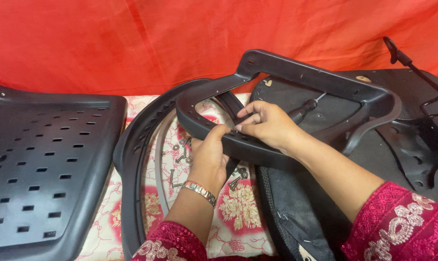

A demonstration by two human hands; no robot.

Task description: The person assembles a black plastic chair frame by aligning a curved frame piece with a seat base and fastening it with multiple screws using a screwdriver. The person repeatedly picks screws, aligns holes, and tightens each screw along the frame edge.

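My left hand (210,153) grips the lower curved edge of a black plastic chair armrest (296,77), thumb on its inner face. My right hand (267,123) rests on the same curved edge just to the right, fingers curled over it, with a dark-handled screwdriver (306,108) lying behind them. The armrest is held tilted above the black underside of a chair seat (373,145). Several loose bolts (182,152) lie on the floral cloth under my left hand. A metal bracelet sits on my left wrist.
A black perforated plastic back panel (45,164) lies at the left. A second curved black frame piece (136,145) arcs beside it. A metal seat mechanism with a lever (412,67) sits at the right. Red fabric (132,38) hangs behind. The floral cloth (238,208) covers the surface.
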